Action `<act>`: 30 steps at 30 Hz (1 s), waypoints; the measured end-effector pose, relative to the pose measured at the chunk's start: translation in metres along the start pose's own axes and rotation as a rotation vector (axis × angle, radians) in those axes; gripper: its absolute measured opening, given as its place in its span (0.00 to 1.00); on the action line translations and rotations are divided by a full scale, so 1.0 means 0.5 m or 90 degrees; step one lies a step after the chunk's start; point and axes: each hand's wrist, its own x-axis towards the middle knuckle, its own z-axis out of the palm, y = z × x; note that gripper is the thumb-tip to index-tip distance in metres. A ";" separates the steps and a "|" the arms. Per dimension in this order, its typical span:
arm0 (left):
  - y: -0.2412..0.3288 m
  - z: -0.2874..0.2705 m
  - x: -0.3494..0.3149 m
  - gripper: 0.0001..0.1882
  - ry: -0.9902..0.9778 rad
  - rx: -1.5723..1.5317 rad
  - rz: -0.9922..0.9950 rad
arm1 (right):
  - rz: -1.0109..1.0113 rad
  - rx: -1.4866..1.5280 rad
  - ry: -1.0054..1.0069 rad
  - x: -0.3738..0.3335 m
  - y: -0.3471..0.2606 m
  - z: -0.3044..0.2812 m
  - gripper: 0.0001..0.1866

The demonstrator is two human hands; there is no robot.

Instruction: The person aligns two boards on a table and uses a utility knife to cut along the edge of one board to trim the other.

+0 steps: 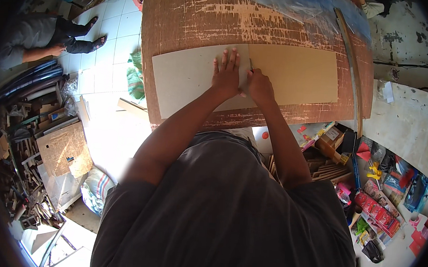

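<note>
My left hand (pixel 226 79) lies flat with its fingers spread on a grey cardboard sheet (pixel 180 79). Right of it is a tan cardboard sheet (pixel 300 72); the two meet along a straight line, and I cannot tell whether one overlaps the other. My right hand (pixel 261 88) is closed round what looks like a utility knife (pixel 250 64). Its thin blade points away from me along that line, and most of the handle is hidden in my fist. Both sheets rest on a worn reddish-brown wooden tabletop (pixel 197 20).
A long wooden strip (pixel 350 58) lies along the table's right side. Clear plastic sheeting (pixel 292 5) covers the far edge. At the left, another person (pixel 37 37) is near stacked scraps and a particle board (pixel 64 148). Packages and boxes (pixel 377 212) crowd the floor at right.
</note>
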 end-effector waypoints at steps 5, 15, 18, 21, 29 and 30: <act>0.003 -0.001 -0.001 0.74 -0.002 -0.004 -0.003 | -0.008 -0.010 -0.009 -0.015 0.010 0.004 0.22; 0.001 0.001 -0.001 0.73 -0.003 -0.004 -0.005 | -0.054 -0.009 0.022 -0.047 0.045 0.029 0.21; -0.001 0.003 0.000 0.73 0.002 -0.010 -0.003 | -0.062 -0.003 0.025 -0.065 0.047 0.028 0.21; 0.001 0.003 0.000 0.73 0.005 -0.004 -0.004 | -0.053 -0.015 0.019 -0.076 0.050 0.029 0.21; 0.001 0.003 -0.002 0.72 0.018 -0.010 0.003 | -0.028 -0.015 0.002 -0.104 0.053 0.025 0.22; 0.000 0.003 -0.002 0.72 0.018 -0.010 0.002 | -0.029 -0.015 0.001 -0.106 0.052 0.024 0.22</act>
